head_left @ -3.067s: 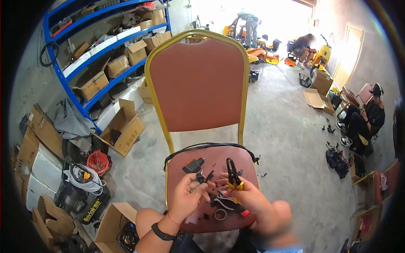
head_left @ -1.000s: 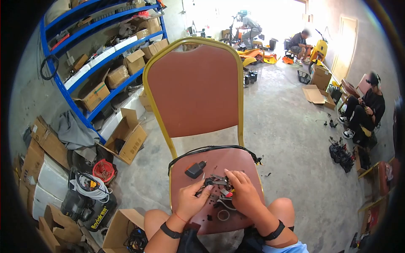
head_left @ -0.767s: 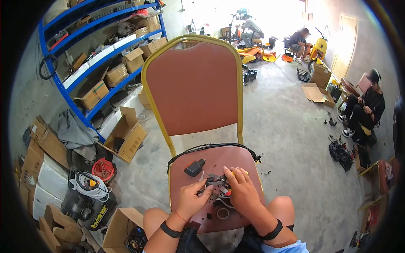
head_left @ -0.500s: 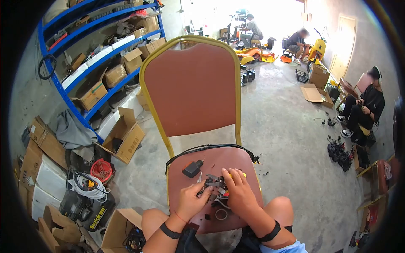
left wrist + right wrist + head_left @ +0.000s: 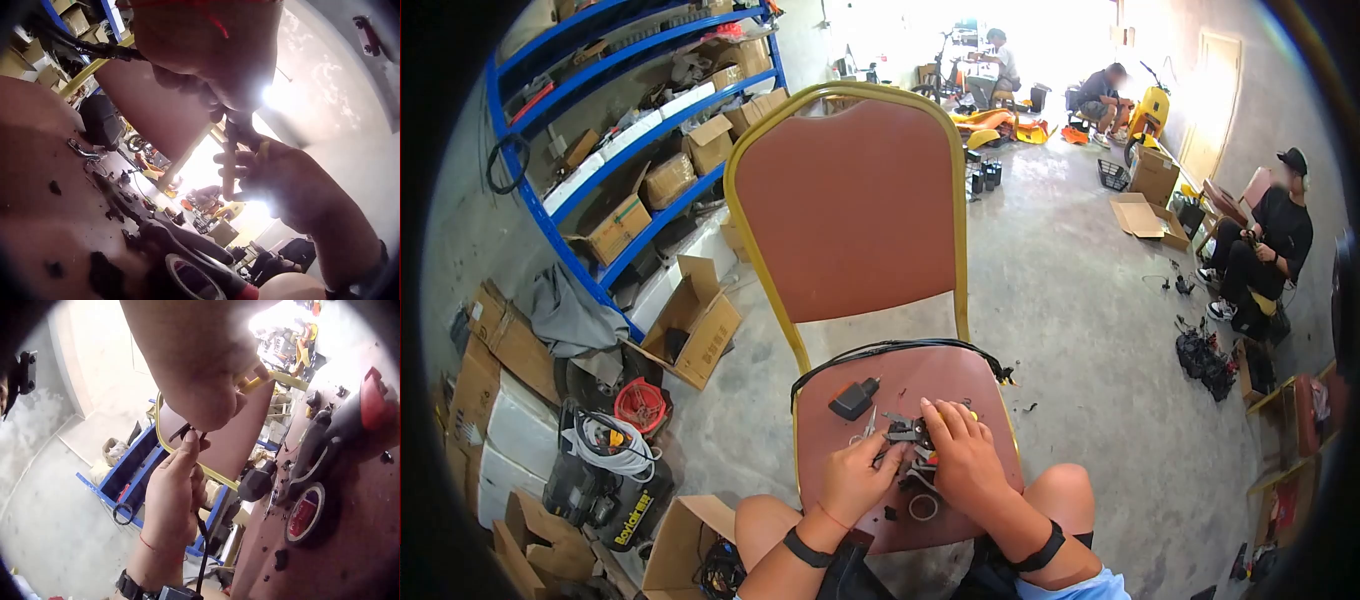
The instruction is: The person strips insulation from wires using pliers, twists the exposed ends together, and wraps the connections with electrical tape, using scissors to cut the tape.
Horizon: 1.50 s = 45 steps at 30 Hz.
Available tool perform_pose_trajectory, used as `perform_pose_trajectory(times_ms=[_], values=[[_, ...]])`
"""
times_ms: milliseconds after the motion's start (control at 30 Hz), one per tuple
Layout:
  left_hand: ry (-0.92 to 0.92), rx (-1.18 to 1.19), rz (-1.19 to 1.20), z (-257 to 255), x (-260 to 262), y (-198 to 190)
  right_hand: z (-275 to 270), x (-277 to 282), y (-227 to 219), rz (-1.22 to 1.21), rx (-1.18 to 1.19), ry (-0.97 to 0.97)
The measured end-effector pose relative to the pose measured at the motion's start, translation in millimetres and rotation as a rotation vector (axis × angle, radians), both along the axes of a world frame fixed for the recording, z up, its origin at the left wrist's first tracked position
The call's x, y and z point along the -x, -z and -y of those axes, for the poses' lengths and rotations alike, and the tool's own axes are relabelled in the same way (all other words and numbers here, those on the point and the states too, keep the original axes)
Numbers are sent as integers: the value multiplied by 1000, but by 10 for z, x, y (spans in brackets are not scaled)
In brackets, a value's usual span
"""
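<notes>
Workshop / repair garage with storage: bare concrete floor (image 5: 1060, 300), blue steel shelving (image 5: 560, 215) stacked with cardboard boxes (image 5: 622, 212) and parts, more open cartons (image 5: 698, 318) and coiled cable (image 5: 605, 432) dumped along the wall on the left. At the far bright doorway people work around yellow scooters (image 5: 1148, 112) with body panels (image 5: 1000, 125) and a crate (image 5: 1113, 176) on the floor; another person sits by the right wall with black parts (image 5: 1205, 360) piled near their feet. A red padded chair (image 5: 850, 210) stands in as the worktop, its seat littered with a tape roll (image 5: 921, 507), black wiring (image 5: 890, 350) and small black bits.
</notes>
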State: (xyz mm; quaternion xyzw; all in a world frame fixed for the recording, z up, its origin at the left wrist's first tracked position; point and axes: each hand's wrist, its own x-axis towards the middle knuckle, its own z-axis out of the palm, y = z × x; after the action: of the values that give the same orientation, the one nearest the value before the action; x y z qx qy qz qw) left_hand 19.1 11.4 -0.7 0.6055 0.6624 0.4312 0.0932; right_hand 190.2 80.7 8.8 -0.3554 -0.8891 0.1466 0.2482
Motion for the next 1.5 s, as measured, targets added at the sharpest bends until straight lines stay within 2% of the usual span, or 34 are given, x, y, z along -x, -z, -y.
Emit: perform_pose_trajectory(times_ms=[133,367,567,833,1033,1500], values=[[10,32,-40,-8,40,13,-41,-14,-1,63,-42,-17],[-36,36,-151,0,15,17,-15,11,100,46,39,-23],[111,23,-16,15,85,-35,-4,8,66,89,-34,-39],[129,18,1,19,74,-106,-42,1,29,40,-100,-80],[135,8,-31,30,80,-109,-125,-14,33,-59,-2,-143],[142,37,0,68,84,-223,-141,59,53,-137,35,-91]])
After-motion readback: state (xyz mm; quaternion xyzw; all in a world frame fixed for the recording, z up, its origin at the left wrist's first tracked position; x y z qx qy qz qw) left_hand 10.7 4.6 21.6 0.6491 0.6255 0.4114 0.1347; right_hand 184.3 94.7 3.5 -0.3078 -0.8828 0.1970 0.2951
